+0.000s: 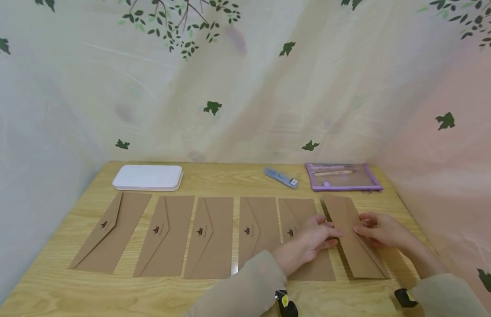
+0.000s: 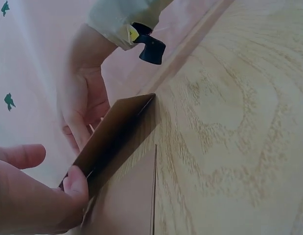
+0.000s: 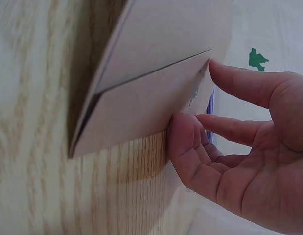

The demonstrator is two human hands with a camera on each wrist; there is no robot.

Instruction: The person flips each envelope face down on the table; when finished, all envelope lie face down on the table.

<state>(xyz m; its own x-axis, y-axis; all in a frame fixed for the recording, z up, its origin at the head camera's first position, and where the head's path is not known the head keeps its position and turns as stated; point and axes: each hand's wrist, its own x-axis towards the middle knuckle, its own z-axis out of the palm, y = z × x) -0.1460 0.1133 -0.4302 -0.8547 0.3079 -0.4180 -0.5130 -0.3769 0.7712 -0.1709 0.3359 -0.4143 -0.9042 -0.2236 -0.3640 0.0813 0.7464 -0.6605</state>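
The rightmost brown paper envelope (image 1: 342, 220) is tilted, its left long edge raised off the table. My left hand (image 1: 310, 242) grips that raised edge, with one fingertip over the upper face. In the left wrist view, a fingertip lies against the shaded underside of the envelope (image 2: 119, 129). From the other side, my right hand (image 1: 384, 231) pinches the flap side. The right wrist view has its thumb (image 3: 244, 83) at the flap's point and its other fingers curled by the lower edge. Beneath my left forearm lies another envelope (image 1: 298, 211), partly covered.
More envelopes with crown prints, such as the leftmost envelope (image 1: 128, 224), lie in a row across the wooden table (image 1: 150, 295). Behind them are a white case (image 1: 148, 177), a small blue packet (image 1: 281, 177) and a purple-edged clear pouch (image 1: 342, 177) holding pens. Printed curtains surround the table.
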